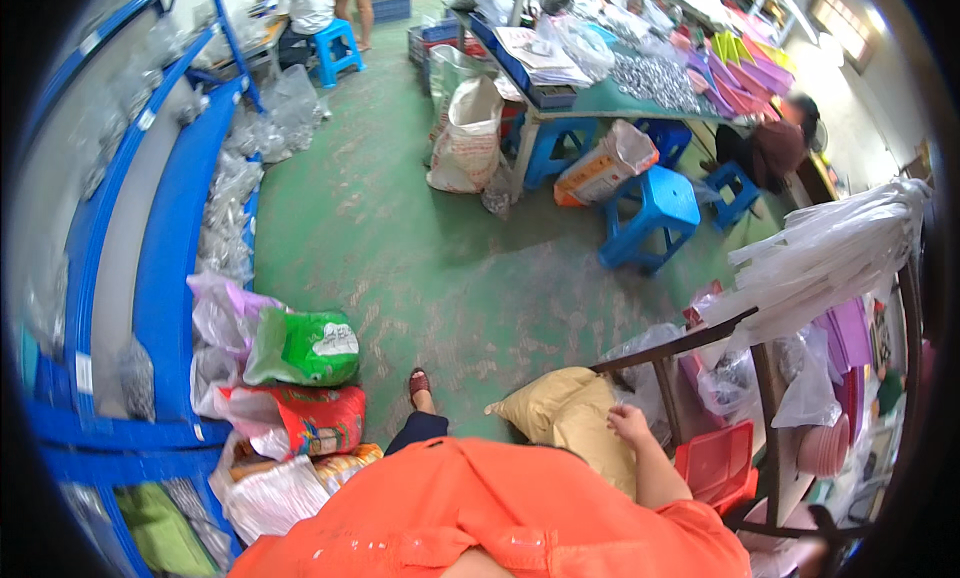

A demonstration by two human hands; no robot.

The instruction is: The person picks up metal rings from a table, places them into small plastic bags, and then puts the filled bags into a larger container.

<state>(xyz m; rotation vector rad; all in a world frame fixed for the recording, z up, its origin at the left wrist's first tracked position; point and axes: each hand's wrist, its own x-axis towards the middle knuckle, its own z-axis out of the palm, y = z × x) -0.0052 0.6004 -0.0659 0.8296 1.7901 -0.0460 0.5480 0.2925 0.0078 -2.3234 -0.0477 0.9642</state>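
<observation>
My right hand [628,423] hangs at my right side, in front of a plump tan sack [570,408] as I see it. Its fingers are loosely bent and a little apart, with nothing visible in them. Whether they touch the sack I cannot tell. A red plastic basket [715,463] stands just right of my right forearm. My left hand is out of sight; only my orange shirt [480,498] and one foot in a dark red sandal [420,383] show beside it.
Blue shelving [165,248] lines the left, with a green sack [310,348] and a red sack [320,418] before it. Ahead are a blue stool [655,213] and a worktable [620,108] heaped with small parts. A rack [700,338] stands right. Two other people are farther off.
</observation>
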